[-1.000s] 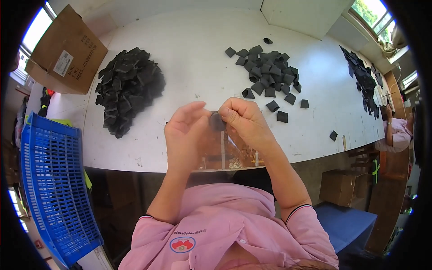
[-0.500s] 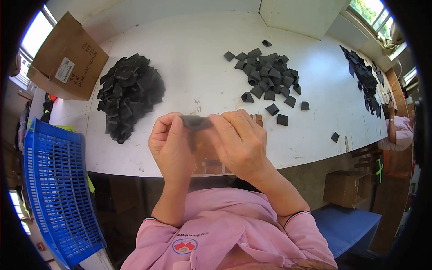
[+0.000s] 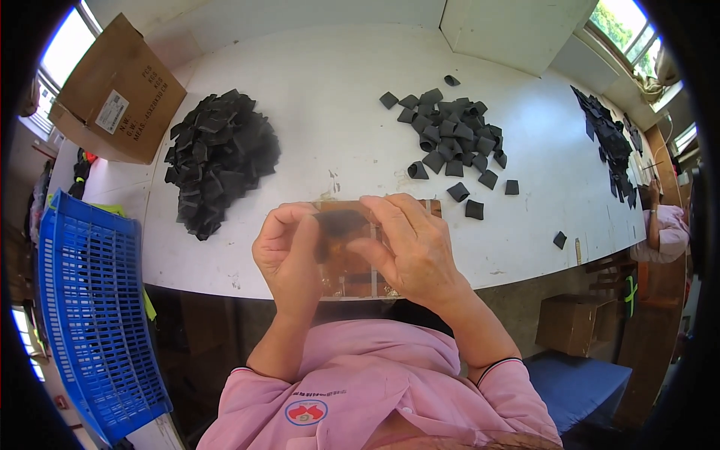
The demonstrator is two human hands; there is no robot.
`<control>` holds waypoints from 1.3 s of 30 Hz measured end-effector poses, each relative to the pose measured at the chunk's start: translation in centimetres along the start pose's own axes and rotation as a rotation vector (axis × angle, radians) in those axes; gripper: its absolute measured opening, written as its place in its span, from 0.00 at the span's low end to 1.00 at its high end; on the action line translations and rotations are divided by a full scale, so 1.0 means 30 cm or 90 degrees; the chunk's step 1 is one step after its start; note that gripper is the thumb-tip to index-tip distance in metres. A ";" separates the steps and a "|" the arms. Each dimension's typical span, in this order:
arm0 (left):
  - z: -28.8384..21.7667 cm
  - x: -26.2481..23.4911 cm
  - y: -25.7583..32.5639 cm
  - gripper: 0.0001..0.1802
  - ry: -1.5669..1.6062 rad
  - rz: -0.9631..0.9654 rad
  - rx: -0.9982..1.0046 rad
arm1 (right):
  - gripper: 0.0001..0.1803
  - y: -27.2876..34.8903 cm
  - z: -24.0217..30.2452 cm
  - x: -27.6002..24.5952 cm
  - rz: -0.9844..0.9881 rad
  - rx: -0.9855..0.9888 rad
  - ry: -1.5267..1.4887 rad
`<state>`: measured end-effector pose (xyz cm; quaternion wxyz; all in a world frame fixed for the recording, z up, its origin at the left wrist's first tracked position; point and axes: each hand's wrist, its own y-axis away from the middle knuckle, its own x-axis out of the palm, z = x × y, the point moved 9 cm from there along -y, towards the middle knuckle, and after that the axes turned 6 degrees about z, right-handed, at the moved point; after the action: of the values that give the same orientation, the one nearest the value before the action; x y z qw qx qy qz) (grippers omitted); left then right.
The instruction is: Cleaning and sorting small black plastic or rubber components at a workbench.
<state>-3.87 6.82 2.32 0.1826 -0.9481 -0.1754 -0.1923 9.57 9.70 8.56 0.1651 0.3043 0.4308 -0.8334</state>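
A small dark fabric piece (image 3: 343, 223), blurred by motion, is between my hands above a brown board (image 3: 360, 289) at the table's front edge. My left hand (image 3: 289, 251) pinches its left end between thumb and fingers. Beside its right end is my right hand (image 3: 420, 244), thumb and forefinger spread apart; whether a fingertip touches the fabric is unclear. Beyond my left hand lies a tall heap of flat black pieces (image 3: 217, 154). Farther off to the right are several black pieces folded into small open loops (image 3: 450, 135).
A cardboard carton (image 3: 116, 90) stands at the far left, with a blue plastic basket (image 3: 101, 315) below it. More black pieces (image 3: 607, 146) lie along the right side. Another person's arm (image 3: 655, 214) shows at the right edge. A brown box (image 3: 566, 322) is under the table.
My right thumb and forefinger have parted and moved off the fabric piece's right end. Both hands have come slightly nearer to me, and the left still pinches the piece.
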 end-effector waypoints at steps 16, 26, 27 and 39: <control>-0.035 0.106 -0.079 0.09 -0.269 0.173 0.032 | 0.05 -0.005 -0.029 0.053 0.069 -0.035 0.092; -0.018 0.117 -0.054 0.10 -0.346 0.166 0.131 | 0.04 -0.012 -0.018 0.029 0.060 0.005 0.095; -0.038 0.087 -0.036 0.12 -0.227 0.075 0.145 | 0.06 0.000 -0.054 -0.005 0.021 0.073 -0.053; 0.087 0.095 0.107 0.05 -0.205 0.049 -0.041 | 0.18 0.313 -0.166 0.232 -0.044 0.630 -0.995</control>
<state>0.66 5.85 0.40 0.1290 -0.9781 -0.1596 -0.0362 11.16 8.30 -3.97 0.2350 -0.3217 -0.1996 -0.8952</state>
